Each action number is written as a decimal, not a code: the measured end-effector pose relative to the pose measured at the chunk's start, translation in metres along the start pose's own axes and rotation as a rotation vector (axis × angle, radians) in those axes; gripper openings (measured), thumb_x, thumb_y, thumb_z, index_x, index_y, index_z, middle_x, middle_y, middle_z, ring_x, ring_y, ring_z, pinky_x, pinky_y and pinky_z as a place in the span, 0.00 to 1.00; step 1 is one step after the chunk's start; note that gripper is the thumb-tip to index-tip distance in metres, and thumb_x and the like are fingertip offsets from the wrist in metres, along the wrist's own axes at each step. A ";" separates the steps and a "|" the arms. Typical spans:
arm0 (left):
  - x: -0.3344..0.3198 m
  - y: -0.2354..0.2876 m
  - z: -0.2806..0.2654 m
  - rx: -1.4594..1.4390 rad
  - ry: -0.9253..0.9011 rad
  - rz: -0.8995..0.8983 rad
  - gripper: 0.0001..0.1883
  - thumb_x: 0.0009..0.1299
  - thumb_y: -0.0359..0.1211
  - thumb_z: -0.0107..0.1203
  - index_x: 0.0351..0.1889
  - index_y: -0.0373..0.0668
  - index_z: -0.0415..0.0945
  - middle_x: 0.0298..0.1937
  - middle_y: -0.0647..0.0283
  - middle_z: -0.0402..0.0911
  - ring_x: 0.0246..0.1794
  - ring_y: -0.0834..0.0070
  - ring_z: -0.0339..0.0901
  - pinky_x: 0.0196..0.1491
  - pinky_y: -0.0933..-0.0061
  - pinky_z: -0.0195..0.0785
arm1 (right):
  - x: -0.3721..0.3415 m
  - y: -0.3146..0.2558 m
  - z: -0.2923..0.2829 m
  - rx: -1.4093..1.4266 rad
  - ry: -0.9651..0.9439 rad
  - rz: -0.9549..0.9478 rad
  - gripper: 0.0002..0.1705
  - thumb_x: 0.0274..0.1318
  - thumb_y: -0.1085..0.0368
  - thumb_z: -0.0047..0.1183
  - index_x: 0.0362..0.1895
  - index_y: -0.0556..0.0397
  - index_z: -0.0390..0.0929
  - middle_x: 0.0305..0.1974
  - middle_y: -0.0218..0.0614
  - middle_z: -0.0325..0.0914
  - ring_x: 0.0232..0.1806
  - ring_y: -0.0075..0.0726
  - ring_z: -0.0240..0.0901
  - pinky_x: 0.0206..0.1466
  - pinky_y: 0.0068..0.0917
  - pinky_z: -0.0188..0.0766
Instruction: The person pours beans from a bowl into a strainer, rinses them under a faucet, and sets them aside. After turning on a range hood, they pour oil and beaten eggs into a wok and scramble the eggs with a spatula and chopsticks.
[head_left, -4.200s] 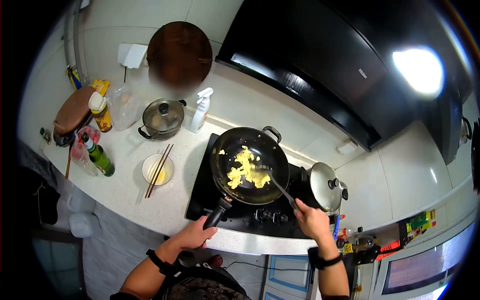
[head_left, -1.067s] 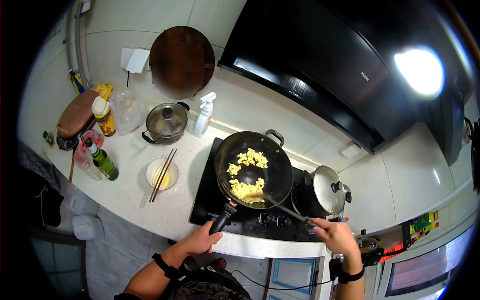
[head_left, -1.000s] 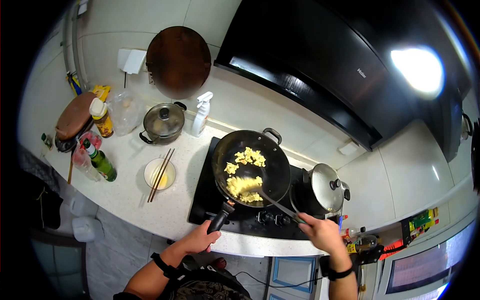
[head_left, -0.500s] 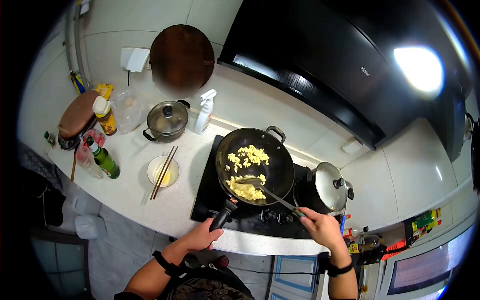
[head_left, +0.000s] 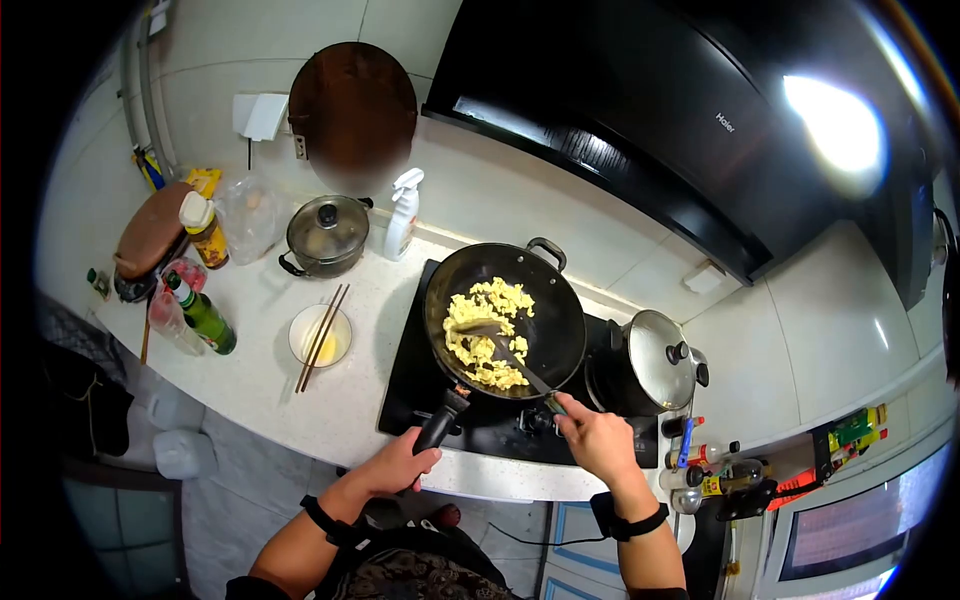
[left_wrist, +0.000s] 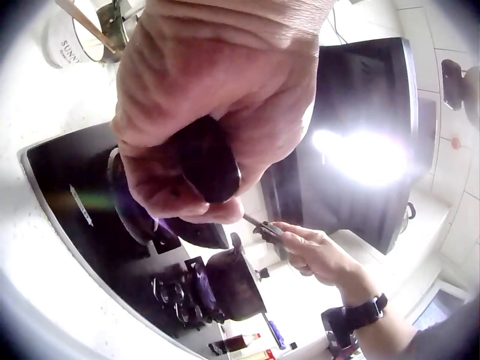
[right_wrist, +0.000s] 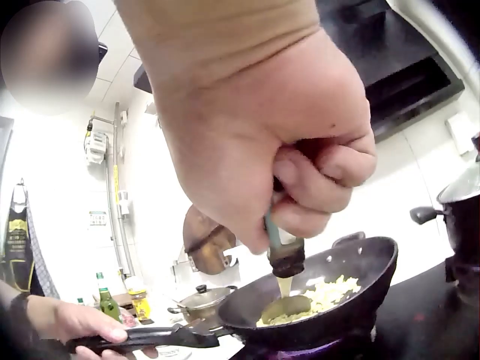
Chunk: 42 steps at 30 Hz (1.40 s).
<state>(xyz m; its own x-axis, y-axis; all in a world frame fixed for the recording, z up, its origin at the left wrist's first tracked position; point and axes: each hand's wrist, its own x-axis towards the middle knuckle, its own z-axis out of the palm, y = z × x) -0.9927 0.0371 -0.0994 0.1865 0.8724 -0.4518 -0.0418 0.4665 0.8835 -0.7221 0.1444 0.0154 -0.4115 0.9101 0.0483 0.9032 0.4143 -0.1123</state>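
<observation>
In the head view the left hand (head_left: 398,463) grips the black handle (head_left: 436,428) of a dark wok (head_left: 555,345) on the stove. The left wrist view shows those fingers (left_wrist: 172,202) wrapped round the handle's end. The right hand (head_left: 602,440) holds a spatula (head_left: 527,374) by its handle, thumb and fingers curled round it, also seen in the right wrist view (right_wrist: 300,172). The spatula's blade (head_left: 478,327) lies among yellow scrambled egg (head_left: 502,296) on the wok's left side.
A lidded pot (head_left: 655,360) stands right of the wok. Left of the stove are a bowl (head_left: 341,337) with chopsticks (head_left: 322,338) across it, a small lidded pot (head_left: 327,238), a spray bottle (head_left: 402,215) and a green bottle (head_left: 207,318). A range hood (head_left: 600,100) hangs above.
The right hand has moved left and slightly up in the head view. The spatula blade has shifted from the near egg towards the wok's left side, and the two egg patches have merged.
</observation>
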 end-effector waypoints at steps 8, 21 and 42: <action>0.001 -0.005 0.001 -0.014 0.012 0.009 0.19 0.72 0.40 0.52 0.51 0.35 0.64 0.29 0.64 0.72 0.17 0.80 0.70 0.22 0.77 0.68 | -0.028 0.010 -0.024 -0.101 -0.068 -0.016 0.16 0.60 0.53 0.54 0.52 0.35 0.80 0.19 0.41 0.77 0.22 0.50 0.76 0.24 0.42 0.70; 0.003 -0.003 0.000 0.011 -0.001 -0.031 0.18 0.72 0.39 0.52 0.50 0.36 0.65 0.29 0.64 0.72 0.17 0.80 0.70 0.22 0.76 0.66 | -0.047 0.026 -0.056 -0.109 -0.036 -0.011 0.16 0.59 0.52 0.56 0.51 0.35 0.81 0.19 0.39 0.78 0.22 0.49 0.77 0.25 0.42 0.71; 0.003 -0.007 0.000 -0.002 0.015 -0.015 0.19 0.72 0.40 0.51 0.51 0.35 0.65 0.29 0.64 0.73 0.18 0.79 0.71 0.23 0.76 0.66 | 0.000 0.036 -0.026 0.049 -0.155 0.038 0.19 0.61 0.49 0.52 0.56 0.27 0.77 0.25 0.45 0.80 0.31 0.57 0.78 0.35 0.47 0.74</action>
<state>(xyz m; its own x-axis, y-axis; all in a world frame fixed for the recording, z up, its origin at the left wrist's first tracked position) -0.9920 0.0363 -0.1063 0.1721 0.8676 -0.4665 -0.0408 0.4794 0.8766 -0.6865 0.1594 0.0376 -0.3946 0.9122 -0.1103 0.9130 0.3757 -0.1592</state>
